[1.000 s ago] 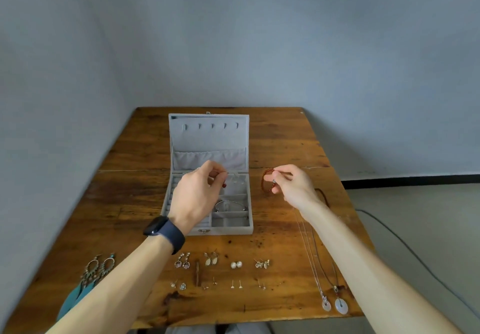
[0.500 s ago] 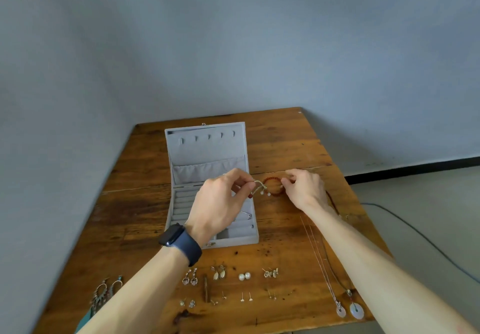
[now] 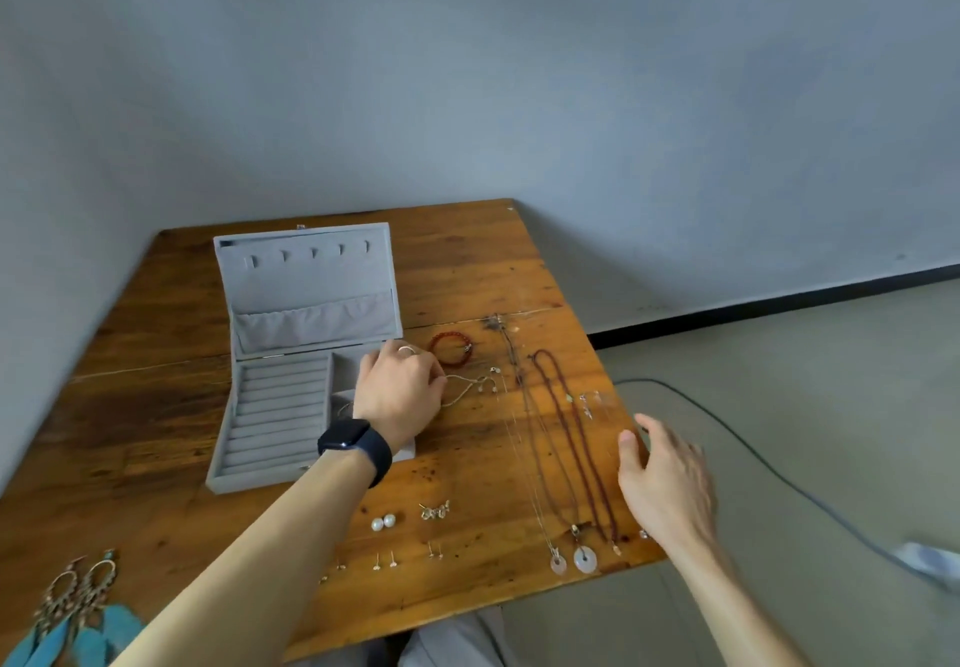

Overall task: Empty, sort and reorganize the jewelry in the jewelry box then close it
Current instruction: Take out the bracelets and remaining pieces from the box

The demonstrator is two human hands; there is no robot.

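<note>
The grey velvet jewelry box (image 3: 270,406) stands open on the wooden table (image 3: 467,271), its lid upright. My left hand (image 3: 400,393), with a dark watch on the wrist, rests at the box's right edge and pinches a thin silver chain bracelet (image 3: 470,386) that lies on the table. A red bead bracelet (image 3: 451,348) lies just behind it. My right hand (image 3: 667,484) hovers with fingers spread near the table's right edge, holding nothing. Long necklaces (image 3: 566,438) with round pale pendants (image 3: 584,559) stretch between the hands.
Small earrings lie in rows near the front edge: pearl studs (image 3: 383,522), a gold pair (image 3: 435,510), tiny studs (image 3: 384,560). Turquoise feather earrings (image 3: 78,614) sit at the front left. A cable (image 3: 753,458) runs over the floor on the right.
The red bead bracelet has left my right hand and now lies on the table. My right hand moved back to the right edge. My left hand lowered the silver chain onto the table.
</note>
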